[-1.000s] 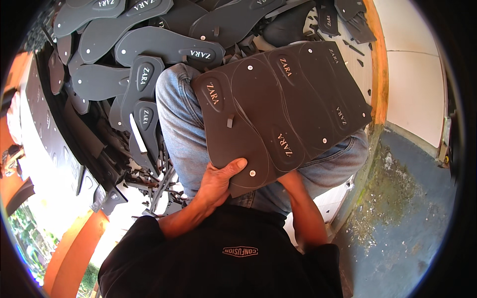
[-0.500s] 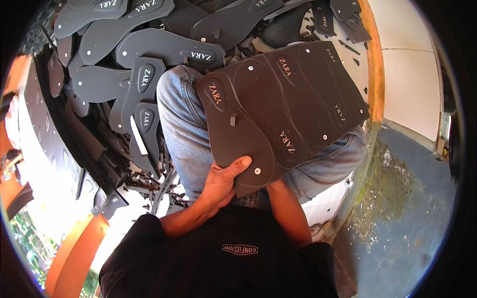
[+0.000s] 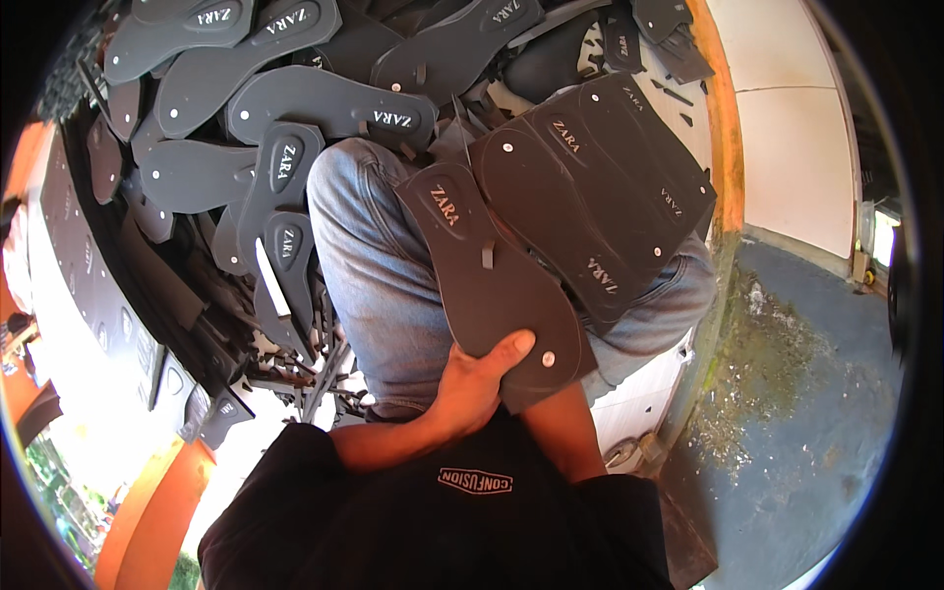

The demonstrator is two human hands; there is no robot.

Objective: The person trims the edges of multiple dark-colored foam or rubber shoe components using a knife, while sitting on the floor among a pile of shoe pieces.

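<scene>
A dark shoe insole [image 3: 506,300] with printed lettering and a round white dot lies slanted over my lap. My left hand [image 3: 474,385] grips its near end, thumb pressed on top and fingers underneath. Just to its right, a dark sheet [image 3: 580,187] marked with more insole outlines rests across my right thigh. A gap separates the insole from the sheet along most of their facing edges. My right forearm [image 3: 562,433] passes beneath the insole's near end, and that hand is hidden under it. A small dark tab [image 3: 488,257] sits on the insole's middle.
Loose insoles [image 3: 334,103] are heaped beyond my knees and to the left. Among them lies a narrow white strip [image 3: 273,278]. Dark offcuts [image 3: 320,379] litter the area by my left knee. An orange-yellow edge [image 3: 726,128] borders the blue-grey floor [image 3: 816,393] at right.
The insole has come away from the sheet and shifted right and nearer me with my left hand. The sheet's left edge now lies apart from it.
</scene>
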